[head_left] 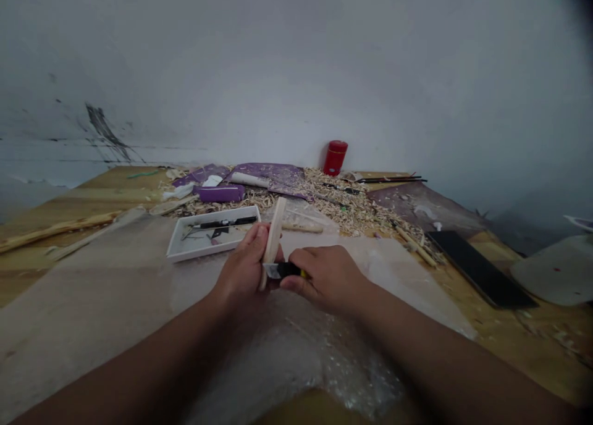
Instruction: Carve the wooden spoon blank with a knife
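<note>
In the middle of the head view, my left hand is closed around a pale strip of wood, which stands nearly upright and leans a little to the right. My right hand grips a utility knife with a black and yellow handle. Its short blade lies against the lower part of the wood, near my left fingers. Behind my left hand sits a white tray with a black pen-like tool and small dark pieces in it. Plastic wrap covers the table beneath both hands.
Wood shavings are heaped along the back. A red canister stands by the wall, and a purple case lies behind the tray. To the right is a flat black slab; at the left edge, a long wooden stick.
</note>
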`<state>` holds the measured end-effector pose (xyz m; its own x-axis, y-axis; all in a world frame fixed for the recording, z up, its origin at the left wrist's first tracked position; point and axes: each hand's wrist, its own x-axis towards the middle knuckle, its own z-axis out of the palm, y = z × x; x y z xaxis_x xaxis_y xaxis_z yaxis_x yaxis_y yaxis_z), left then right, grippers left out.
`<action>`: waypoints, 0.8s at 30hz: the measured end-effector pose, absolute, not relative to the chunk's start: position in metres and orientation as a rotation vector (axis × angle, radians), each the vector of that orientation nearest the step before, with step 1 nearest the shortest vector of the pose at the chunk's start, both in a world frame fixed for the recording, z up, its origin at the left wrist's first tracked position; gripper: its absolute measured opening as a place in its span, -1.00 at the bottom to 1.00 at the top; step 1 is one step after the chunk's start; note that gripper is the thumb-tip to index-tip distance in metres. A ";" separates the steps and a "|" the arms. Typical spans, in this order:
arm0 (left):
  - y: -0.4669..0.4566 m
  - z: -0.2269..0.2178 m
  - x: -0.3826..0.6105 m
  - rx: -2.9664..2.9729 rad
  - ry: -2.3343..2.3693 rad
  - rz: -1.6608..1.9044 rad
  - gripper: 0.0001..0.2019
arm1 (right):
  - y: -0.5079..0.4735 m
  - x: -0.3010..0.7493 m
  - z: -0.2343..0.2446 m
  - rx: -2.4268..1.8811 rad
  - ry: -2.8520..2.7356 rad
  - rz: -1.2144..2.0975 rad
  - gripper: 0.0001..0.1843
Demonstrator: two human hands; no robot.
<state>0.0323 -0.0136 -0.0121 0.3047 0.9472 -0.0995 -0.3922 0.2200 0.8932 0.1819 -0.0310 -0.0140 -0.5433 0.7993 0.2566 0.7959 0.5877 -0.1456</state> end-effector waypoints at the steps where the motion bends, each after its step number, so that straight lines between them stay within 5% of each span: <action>1: -0.013 -0.013 0.032 0.899 0.782 1.059 -0.76 | -0.032 0.181 -0.013 -1.318 -2.527 -0.001 -0.48; 15: -0.025 -0.008 0.036 0.765 0.772 0.994 -0.82 | -0.017 0.203 -0.006 -1.569 -2.285 -0.180 -0.48; 24: -0.018 -0.011 0.036 0.831 0.930 1.070 -0.87 | -0.033 0.182 -0.010 -1.357 -2.540 -0.059 -0.50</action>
